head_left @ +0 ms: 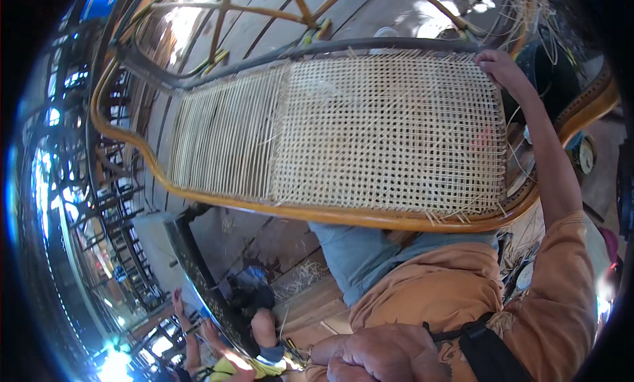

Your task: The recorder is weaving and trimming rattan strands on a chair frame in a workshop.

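Across my lap lies a curved rattan frame (310, 213) with a woven cane panel (389, 131) in it. The panel's right part is an open lattice with loose strand ends along its edges; its left part (218, 138) shows mostly parallel strands. My right hand (498, 68) is at the panel's far right corner, with its fingers closed against the edge. Whatever they pinch is too small to make out. Close to my chest, my left hand (383, 355) is curled closed, well apart from the panel, and its contents are hidden.
Beyond the panel, rattan poles (264, 11) cross above the plank floor (356, 15). A bundle of loose cane strands (522, 12) hangs at far right near a dark bucket (545, 71). At lower left, another person's arms (211, 336) show beside a dark beam (198, 270).
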A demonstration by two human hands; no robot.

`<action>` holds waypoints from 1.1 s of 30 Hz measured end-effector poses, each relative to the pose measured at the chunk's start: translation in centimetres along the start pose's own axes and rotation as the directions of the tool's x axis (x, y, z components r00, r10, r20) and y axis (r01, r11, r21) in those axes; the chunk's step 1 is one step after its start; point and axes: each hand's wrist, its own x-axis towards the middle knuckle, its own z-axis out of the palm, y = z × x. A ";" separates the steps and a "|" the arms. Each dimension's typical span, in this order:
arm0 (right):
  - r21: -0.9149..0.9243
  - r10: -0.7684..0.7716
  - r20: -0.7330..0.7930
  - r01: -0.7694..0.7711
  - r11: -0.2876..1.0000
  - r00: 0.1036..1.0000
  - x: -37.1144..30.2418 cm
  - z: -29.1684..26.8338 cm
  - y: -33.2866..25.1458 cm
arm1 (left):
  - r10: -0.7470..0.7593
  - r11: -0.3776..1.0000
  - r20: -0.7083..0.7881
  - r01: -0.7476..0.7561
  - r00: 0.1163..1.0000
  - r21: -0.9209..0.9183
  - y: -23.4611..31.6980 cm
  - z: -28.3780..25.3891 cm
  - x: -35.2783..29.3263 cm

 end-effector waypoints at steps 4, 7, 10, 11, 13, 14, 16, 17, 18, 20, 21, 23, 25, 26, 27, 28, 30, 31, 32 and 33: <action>0.020 0.015 -0.060 -0.014 1.000 0.998 -0.6 0.9 0.8 | 0.143 0.987 0.114 -0.133 0.983 -0.092 -0.5 0.0 -1.4; 0.065 -0.038 -0.052 0.042 0.997 0.998 -0.7 0.8 0.9 | -0.244 0.797 -0.581 0.502 0.776 0.336 -0.8 -1.0 -2.1; 0.031 0.018 0.019 -0.018 0.999 1.000 -0.3 0.4 0.1 | -0.180 0.265 -0.773 0.786 0.609 0.558 -2.7 -5.3 -1.1; 0.024 0.006 0.006 -0.007 1.000 1.000 0.0 0.4 -0.3 | -0.073 -0.095 -0.770 0.764 0.633 0.638 -3.0 -7.1 -0.7; -0.145 -0.079 0.016 0.080 0.986 0.997 0.7 0.3 -1.4 | -0.052 -0.211 -0.714 0.691 0.698 0.691 -2.8 -10.6 0.0; -0.135 -0.096 0.015 0.098 0.986 0.995 1.1 0.3 -1.9 | -0.089 -0.328 -0.703 0.645 0.706 0.690 -2.8 -12.5 0.7; -0.304 -0.233 -0.038 0.210 0.929 0.972 2.0 0.3 -2.8 | -0.083 -0.417 -0.655 0.571 0.751 0.707 -2.9 -15.7 2.5; -0.297 -0.233 -0.037 0.211 0.931 0.972 2.3 0.4 -3.1 | -0.090 -0.496 -0.629 0.513 0.772 0.701 -3.0 -17.0 3.5; -0.285 -0.220 -0.050 0.197 0.938 0.974 2.6 0.5 -3.3 | -0.089 -0.501 -0.633 0.515 0.769 0.696 -3.3 -18.2 4.6; -0.273 -0.212 -0.061 0.188 0.943 0.975 3.3 0.9 -3.4 | -0.092 -0.497 -0.658 0.538 0.747 0.680 -4.3 -20.1 6.4; -0.303 -0.239 -0.054 0.212 0.929 0.969 3.7 1.1 -3.2 | -0.094 -0.507 -0.664 0.539 0.742 0.673 -4.7 -20.8 6.9; -0.327 -0.268 -0.033 0.243 0.913 0.963 4.4 1.6 -2.7 | -0.094 -0.455 -0.707 0.601 0.701 0.657 -5.3 -21.7 7.2; -0.391 -0.266 -0.060 0.223 0.893 0.962 5.0 1.9 -2.1 | -0.024 -0.461 -0.718 0.630 0.696 0.625 -5.4 -22.1 6.9; -0.389 -0.267 -0.031 0.234 0.891 0.963 5.3 1.9 -1.7 | -0.040 -0.376 -0.768 0.702 0.640 0.605 -5.4 -22.1 6.6; -0.437 -0.368 -0.018 0.324 0.839 0.930 5.6 1.9 -1.4 | -0.065 -0.278 -0.805 0.764 0.590 0.582 -5.3 -22.1 6.6; -0.521 -0.404 -0.025 0.333 0.786 0.915 5.9 1.7 -1.0 | -0.034 -0.303 -0.726 0.685 0.686 0.662 -5.1 -22.1 6.4; -0.572 -0.367 -0.032 0.284 0.770 0.930 6.2 1.2 -0.6 | -0.084 -0.276 -0.752 0.709 0.654 0.649 -4.9 -22.1 7.1; -0.535 -0.354 -0.008 0.295 0.791 0.935 6.3 1.0 -0.5 | -0.107 -0.329 -0.790 0.728 0.604 0.601 -4.6 -22.3 7.8; -0.535 -0.263 -0.010 0.217 0.816 0.965 6.3 0.8 -0.6 | -0.147 -0.370 -0.832 0.751 0.535 0.547 -4.3 -22.5 8.7; -0.555 -0.260 -0.003 0.215 0.804 0.966 6.3 0.7 -0.7 | -0.121 -0.441 -0.809 0.699 0.575 0.563 -3.9 -22.8 9.7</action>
